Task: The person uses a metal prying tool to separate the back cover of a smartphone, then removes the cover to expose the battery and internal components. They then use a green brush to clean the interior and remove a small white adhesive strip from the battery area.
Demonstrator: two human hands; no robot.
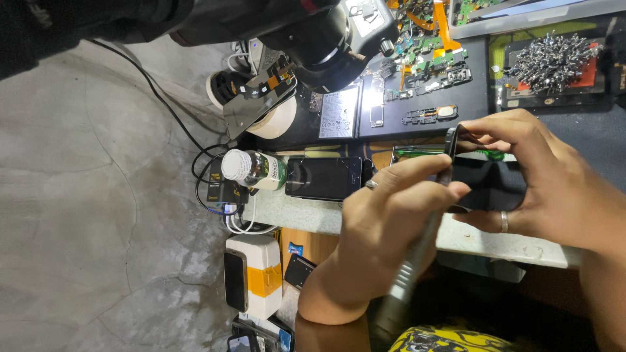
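Observation:
My left hand (385, 228) is wrapped around a grey pen-like tool (412, 261), blurred along its shaft, whose tip reaches the top edge of a dark phone (489, 182). My right hand (554, 182) grips that phone from the right, fingers above and below it, and holds it over the pale work slab (495, 248). Each hand wears a ring.
A second black phone (324, 177) lies on the slab beside a white-capped bottle (253, 169). A microscope (326, 39) stands over a black mat (424, 98) with a battery, circuit boards and flex parts. There is a screw pile (554, 62) on a tray, and a white box with a phone (254, 274) below cables.

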